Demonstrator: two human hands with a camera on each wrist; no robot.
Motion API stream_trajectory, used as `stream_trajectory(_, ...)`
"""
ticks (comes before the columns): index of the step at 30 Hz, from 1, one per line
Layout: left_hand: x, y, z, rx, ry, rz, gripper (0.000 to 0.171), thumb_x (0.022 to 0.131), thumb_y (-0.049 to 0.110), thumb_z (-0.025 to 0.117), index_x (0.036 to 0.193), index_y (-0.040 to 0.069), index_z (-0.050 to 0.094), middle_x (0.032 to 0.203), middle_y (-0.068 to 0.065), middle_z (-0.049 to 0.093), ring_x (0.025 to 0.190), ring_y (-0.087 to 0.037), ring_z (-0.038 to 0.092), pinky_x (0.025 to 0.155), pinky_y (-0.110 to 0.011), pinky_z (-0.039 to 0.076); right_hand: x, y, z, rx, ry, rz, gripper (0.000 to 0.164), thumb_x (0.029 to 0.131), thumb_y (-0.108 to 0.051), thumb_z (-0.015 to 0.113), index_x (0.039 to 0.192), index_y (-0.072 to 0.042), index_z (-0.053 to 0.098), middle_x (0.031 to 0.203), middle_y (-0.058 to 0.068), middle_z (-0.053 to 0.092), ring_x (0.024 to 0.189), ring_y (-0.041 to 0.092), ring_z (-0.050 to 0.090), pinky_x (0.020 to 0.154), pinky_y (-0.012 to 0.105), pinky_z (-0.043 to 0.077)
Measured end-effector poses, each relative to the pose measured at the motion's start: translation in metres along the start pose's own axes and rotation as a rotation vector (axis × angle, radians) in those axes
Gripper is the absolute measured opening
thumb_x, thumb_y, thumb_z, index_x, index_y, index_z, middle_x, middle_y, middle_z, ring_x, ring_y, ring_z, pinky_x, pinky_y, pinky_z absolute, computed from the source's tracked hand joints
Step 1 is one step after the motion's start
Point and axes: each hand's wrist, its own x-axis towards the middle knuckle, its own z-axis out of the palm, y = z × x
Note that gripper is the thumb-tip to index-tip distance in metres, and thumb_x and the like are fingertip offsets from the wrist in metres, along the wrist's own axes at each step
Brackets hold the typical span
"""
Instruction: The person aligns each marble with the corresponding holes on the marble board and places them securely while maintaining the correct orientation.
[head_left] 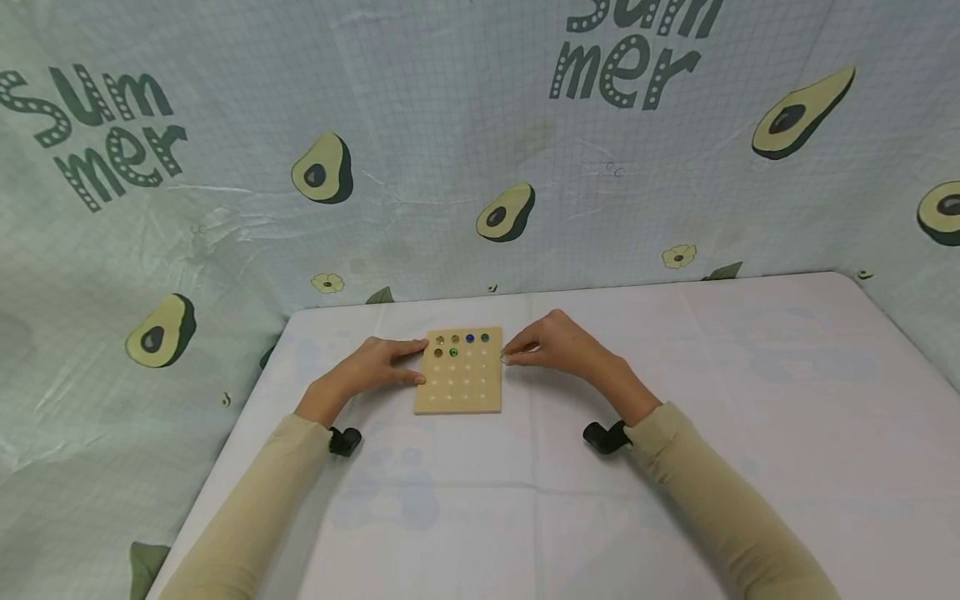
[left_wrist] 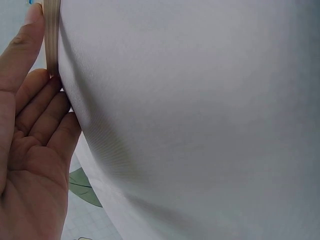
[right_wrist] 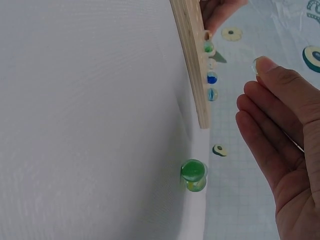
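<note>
A square wooden board (head_left: 457,406) with rows of round hollows lies on the table. Marbles fill several hollows in its far row, among them a blue marble (head_left: 470,338); a green marble (head_left: 453,352) sits one row nearer. My left hand (head_left: 372,364) rests along the board's left side, thumb and forefinger spread and touching its edge. Between the thumb and forefinger of my right hand (head_left: 558,343) is pinched a clear glass marble (right_wrist: 256,66), just beside the board's right edge. My other right fingers are loosely bent.
In the right wrist view, a green marble (right_wrist: 193,170) and a yellow-green one (right_wrist: 196,185) lie on the white tablecloth (head_left: 480,517) beyond the board's end. A curtain (head_left: 420,150) printed with avocados hangs behind the table.
</note>
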Motion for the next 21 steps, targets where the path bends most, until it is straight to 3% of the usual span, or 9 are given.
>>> stream_trajectory(14,0.002,-0.001,0.001,0.006,-0.002,0.001,0.082,0.086,0.051,0.076,0.155,0.018,0.045,0.157,-0.01,0.044,0.146,-0.035,0.038,0.116,-0.054,0.036,0.009,0.0,0.009,0.027,0.019,0.011,0.016,0.089,-0.02,0.082,0.102,-0.01,0.083,0.094,-0.001,0.079,0.081,0.005,0.073,0.072,0.02,0.058)
stream_trajectory(21,0.003,-0.003,0.001,0.004,-0.003,-0.002,0.083,0.085,0.052,0.077,0.155,0.019,0.045,0.157,-0.009,0.043,0.147,-0.035,0.038,0.116,-0.054,0.036,0.016,0.002,0.015,0.042,0.014,0.022,0.016,0.09,-0.02,0.08,0.104,-0.012,0.083,0.1,-0.001,0.079,0.09,0.008,0.073,0.077,0.022,0.059)
